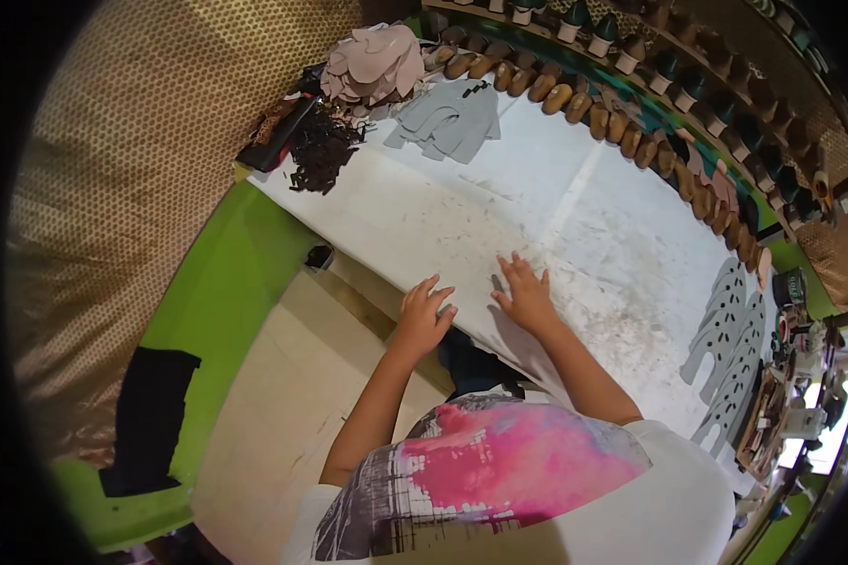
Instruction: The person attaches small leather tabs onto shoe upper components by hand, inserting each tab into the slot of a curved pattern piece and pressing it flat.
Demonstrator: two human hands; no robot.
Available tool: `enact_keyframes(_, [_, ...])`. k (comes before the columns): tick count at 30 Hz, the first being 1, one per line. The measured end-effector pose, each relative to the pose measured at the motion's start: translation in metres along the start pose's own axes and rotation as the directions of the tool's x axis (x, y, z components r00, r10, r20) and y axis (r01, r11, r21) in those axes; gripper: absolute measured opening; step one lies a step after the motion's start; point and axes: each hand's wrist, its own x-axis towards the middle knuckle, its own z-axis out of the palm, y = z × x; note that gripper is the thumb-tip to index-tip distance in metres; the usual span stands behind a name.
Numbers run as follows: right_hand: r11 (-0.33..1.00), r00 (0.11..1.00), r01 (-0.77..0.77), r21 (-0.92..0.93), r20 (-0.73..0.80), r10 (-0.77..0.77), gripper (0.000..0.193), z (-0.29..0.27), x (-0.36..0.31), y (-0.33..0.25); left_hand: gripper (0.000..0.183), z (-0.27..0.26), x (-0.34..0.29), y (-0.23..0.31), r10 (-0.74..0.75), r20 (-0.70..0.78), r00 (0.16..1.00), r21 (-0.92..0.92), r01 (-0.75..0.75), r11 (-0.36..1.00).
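Note:
My left hand (425, 318) is at the near edge of the white work table (424, 212), fingers spread and nothing in them. To its right, my right hand (526, 292) is held over the table's smudged surface, also with fingers apart and empty. Whether either palm touches the table I cannot tell. Farther back lies a loose stack of flat grey cut pieces (457, 122) with a few small black bits on top. Several long grey pieces with black marks (725, 325) lie in overlapping rows at the right end.
At the far left are a heap of pinkish cut pieces (377, 64) and a tangle of dark strips (325, 146). Brown shoe lasts (556, 99) line the back edge, below shelves with more lasts (603, 36). A dark tub (790, 287) stands at the right.

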Motion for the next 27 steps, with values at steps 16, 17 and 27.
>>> enact_keyframes(16, [0.994,0.965,-0.084,-0.073,-0.256,0.062,0.052,0.002,0.28,-0.033,0.026,-0.075,0.116,-0.108,-0.041,0.196,0.98,-0.027,0.047,0.999])
enact_keyframes(17, [0.992,0.956,-0.087,-0.095,-0.29,0.056,0.053,0.001,0.297,-0.036,0.025,-0.077,0.126,-0.111,-0.036,0.168,0.985,-0.031,0.041,0.999])
enact_keyframes(27, [0.927,0.976,-0.069,-0.368,-0.217,-0.013,0.049,0.016,0.319,-0.035,0.022,-0.071,0.235,-0.168,0.09,0.12,0.989,-0.15,-0.071,0.986])
